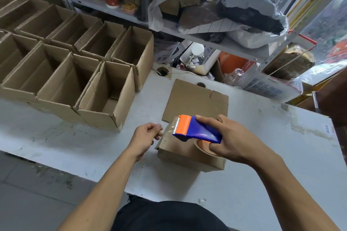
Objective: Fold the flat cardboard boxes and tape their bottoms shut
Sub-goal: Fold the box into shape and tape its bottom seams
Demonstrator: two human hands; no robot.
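Note:
A folded cardboard box (pixel 180 153) stands bottom-up on the white table (pixel 262 155) in front of me. My right hand (pixel 231 140) grips a blue and orange tape dispenser (pixel 195 129) just above the box, its toothed blade toward the box's left edge. A brown tape roll shows under the dispenser. My left hand (pixel 147 136) sits at the box's left side with its fingers curled; the fingertips are close to the box edge. Whether they pinch tape cannot be made out. A flat cardboard blank (pixel 193 97) lies on the table behind the box.
Several folded open-topped boxes (pixel 105 95) stand in rows on the table's left half. Cluttered metal shelves (pixel 187 32) with bags, a cup and cartons rise behind the table. The table's near edge runs close to my body.

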